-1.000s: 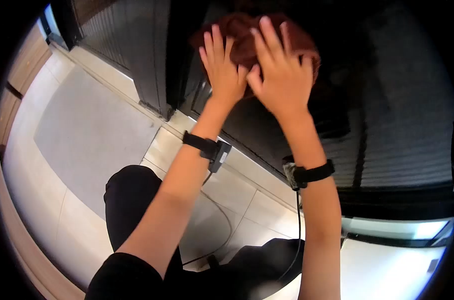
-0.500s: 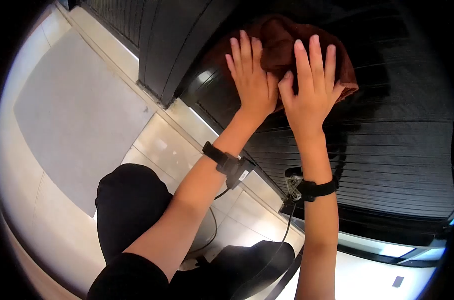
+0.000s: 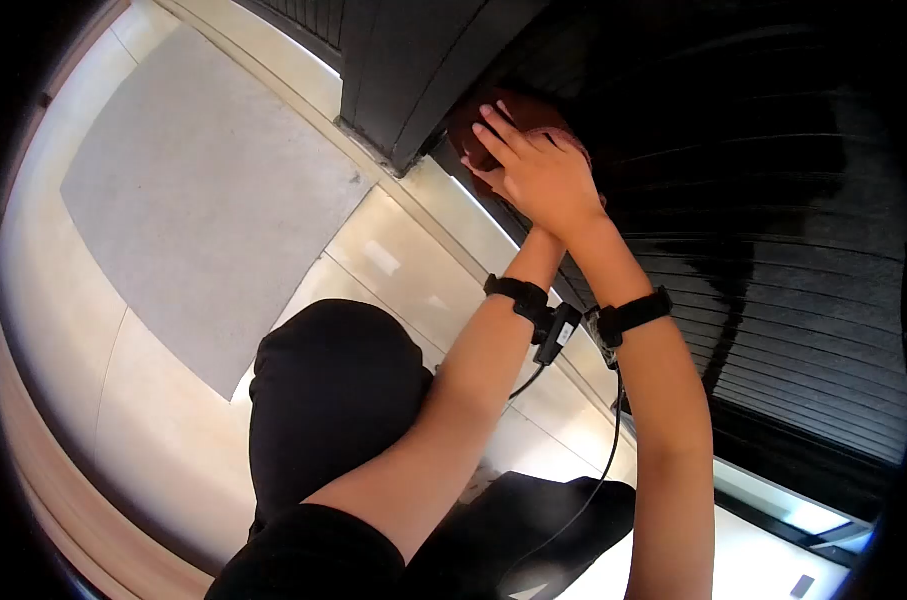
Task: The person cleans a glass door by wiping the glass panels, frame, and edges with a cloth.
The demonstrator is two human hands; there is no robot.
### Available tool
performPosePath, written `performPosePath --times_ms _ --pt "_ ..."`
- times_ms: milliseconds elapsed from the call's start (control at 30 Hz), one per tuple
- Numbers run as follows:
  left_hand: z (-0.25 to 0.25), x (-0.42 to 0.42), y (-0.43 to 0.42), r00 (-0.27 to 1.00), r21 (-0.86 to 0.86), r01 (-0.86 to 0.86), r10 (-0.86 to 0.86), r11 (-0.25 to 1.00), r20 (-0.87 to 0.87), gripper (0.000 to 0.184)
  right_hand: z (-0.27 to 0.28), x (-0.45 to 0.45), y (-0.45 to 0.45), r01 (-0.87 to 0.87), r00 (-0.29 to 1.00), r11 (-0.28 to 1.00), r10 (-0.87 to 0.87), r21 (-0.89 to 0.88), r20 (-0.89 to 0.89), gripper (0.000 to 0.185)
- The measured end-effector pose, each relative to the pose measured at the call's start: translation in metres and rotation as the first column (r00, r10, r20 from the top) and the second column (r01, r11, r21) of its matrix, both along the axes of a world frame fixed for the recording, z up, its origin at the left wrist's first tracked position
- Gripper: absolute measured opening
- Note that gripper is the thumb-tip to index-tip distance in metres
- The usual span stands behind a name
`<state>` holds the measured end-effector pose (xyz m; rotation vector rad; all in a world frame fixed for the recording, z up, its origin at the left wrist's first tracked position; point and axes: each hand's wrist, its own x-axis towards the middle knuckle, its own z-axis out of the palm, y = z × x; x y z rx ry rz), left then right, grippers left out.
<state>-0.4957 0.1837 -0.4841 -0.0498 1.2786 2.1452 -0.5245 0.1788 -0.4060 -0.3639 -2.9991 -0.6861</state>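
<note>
A dark brown cloth (image 3: 478,120) lies against the glossy black ridged panel (image 3: 773,300), near the panel's left edge. My right hand (image 3: 548,180) presses on the cloth with its fingers spread, crossing over my left hand. Of my left hand (image 3: 485,175), only some fingertips and an edge show beside and beneath the right one; the rest is hidden. Both wrists wear black straps with small devices and cables.
Left of the panel stands another dark panel (image 3: 388,80), above a pale ledge. A grey mat (image 3: 213,190) lies on beige floor tiles (image 3: 173,400). My bent knee (image 3: 333,390) is below. A wooden edge curves along the lower left.
The cloth and both hands have shifted left along the black panel. My hands were side by side with fingers spread; now the right overlaps the left, and the cloth looks more bunched.
</note>
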Motion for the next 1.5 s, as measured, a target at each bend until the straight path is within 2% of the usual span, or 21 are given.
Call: performPosePath --times_ms 267,467,500,533,567,600,633,667,700,833,1000,1033,1100,1167,1200,1233,1300,1367,1400,1433,1500 --pt "-0.002 0.049 -0.012 0.989 -0.078 0.036 -0.024 0.996 0.144 0.075 0.008 0.060 -0.011 0.067 0.962 0.992 -0.035 -0.110 0.271 0.048" --pt "0.013 0.082 -0.018 0.991 -0.268 0.101 -0.120 0.958 -0.057 0.076 0.031 0.084 -0.016 0.059 0.918 0.988 0.002 -0.141 0.396 0.043" --pt "0.018 0.086 -0.019 0.920 -0.475 0.140 -0.291 0.869 -0.261 0.076 0.040 0.080 -0.016 0.066 0.904 0.992 -0.015 -0.105 0.428 0.046" --pt "0.027 0.085 -0.024 0.685 -0.735 0.057 -0.562 0.675 -0.463 0.077 0.057 0.074 -0.021 0.082 0.932 0.993 -0.046 -0.087 0.361 0.045" --pt "0.041 0.086 -0.022 0.515 -0.769 -0.084 -0.633 0.634 -0.578 0.077 0.073 0.072 -0.021 0.091 0.961 0.994 -0.071 -0.065 0.267 0.048" --pt "0.058 0.082 -0.019 0.555 -0.675 -0.054 -0.539 0.736 -0.633 0.077 0.092 0.079 -0.015 0.071 0.968 0.997 -0.071 0.007 0.242 0.054" --pt "0.077 0.074 -0.023 0.719 -0.414 0.084 -0.343 0.906 -0.604 0.081 0.113 0.081 -0.021 0.151 0.970 0.986 -0.162 0.071 0.181 0.060" --pt "0.101 0.072 -0.024 0.875 -0.129 0.015 -0.075 0.992 -0.477 0.083 0.135 0.082 -0.028 0.232 0.957 0.952 -0.260 0.201 0.130 0.062" --pt "0.126 0.061 -0.031 0.874 -0.028 0.068 -0.073 0.997 -0.480 0.082 0.152 0.090 -0.028 0.216 0.976 0.946 -0.217 0.240 -0.025 0.063" --pt "0.167 0.055 -0.032 0.627 0.051 0.106 -0.027 0.993 -0.778 0.074 0.192 0.126 -0.021 0.217 0.950 0.857 -0.075 0.467 -0.304 0.059" --pt "0.130 0.056 -0.029 0.579 0.018 0.046 -0.012 0.999 -0.816 0.070 0.151 0.134 -0.013 0.196 0.958 0.906 -0.096 0.374 -0.270 0.063" --pt "0.113 0.057 -0.029 0.581 0.004 -0.004 0.005 1.000 -0.814 0.075 0.138 0.129 -0.021 0.283 0.949 0.907 -0.216 0.313 -0.230 0.065" --pt "0.075 0.070 -0.021 0.891 0.211 -0.035 0.126 0.977 -0.436 0.086 0.107 0.118 -0.031 0.355 0.935 0.908 -0.349 0.224 -0.069 0.065" --pt "0.035 0.081 -0.028 0.962 0.345 0.046 0.052 0.937 -0.268 0.082 0.080 0.102 -0.040 0.411 0.906 0.911 -0.411 0.025 0.098 0.056" --pt "0.018 0.085 -0.029 0.994 0.473 0.095 -0.054 0.876 -0.099 0.077 0.042 0.105 -0.027 0.235 0.958 0.970 -0.242 -0.064 -0.153 0.049" --pt "0.007 0.090 -0.028 0.980 0.593 0.119 -0.188 0.796 0.056 0.073 0.026 0.105 -0.030 0.278 0.959 0.955 -0.282 -0.105 -0.021 0.045" --pt "-0.006 0.105 -0.019 0.988 0.509 0.147 -0.104 0.848 -0.112 0.072 0.012 0.118 -0.027 0.052 0.999 0.996 -0.051 0.068 -0.004 0.049" --pt "-0.010 0.113 -0.014 0.899 0.301 0.090 0.053 0.949 -0.435 0.071 0.038 0.125 -0.030 0.130 0.980 0.987 -0.142 0.097 0.140 0.055" --pt "0.000 0.107 -0.033 0.513 -0.455 0.022 -0.401 0.890 -0.759 0.078 0.069 0.140 -0.033 0.194 0.972 0.978 -0.203 0.081 0.115 0.055" --pt "0.019 0.114 -0.034 0.506 -0.447 0.043 -0.405 0.893 -0.762 0.078 0.092 0.150 -0.035 0.240 0.966 0.969 -0.244 0.053 0.081 0.055" --pt "0.061 0.133 -0.031 0.864 0.117 0.039 0.025 0.992 -0.503 0.089 0.133 0.170 -0.039 0.290 0.957 0.950 -0.286 0.112 -0.052 0.058"
